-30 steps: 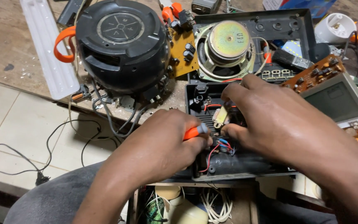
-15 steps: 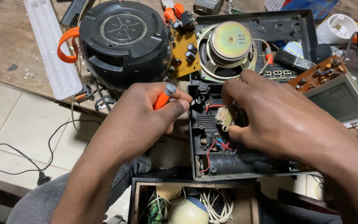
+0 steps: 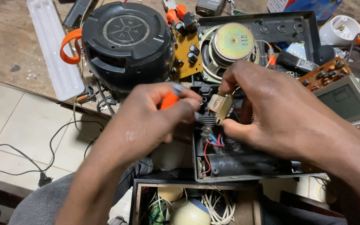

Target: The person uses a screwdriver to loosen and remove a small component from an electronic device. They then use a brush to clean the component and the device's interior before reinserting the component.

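Left hand (image 3: 146, 121) closed around an orange-handled screwdriver (image 3: 169, 100), handle showing between thumb and forefinger, tip aimed toward the small transformer (image 3: 220, 107) just to its right. Right hand (image 3: 271, 112) pinched shut on that transformer, thumb beneath and fingers over the top, holding it just above the open black device casing (image 3: 230, 162) with red and blue wires (image 3: 211, 143) directly below. Beyond the left hand on the tabletop (image 3: 5, 46), a round black speaker housing (image 3: 126, 41) with an orange strap; beyond the right hand, a bare speaker cone (image 3: 230, 43) and a yellow circuit board (image 3: 187, 56) between the two.
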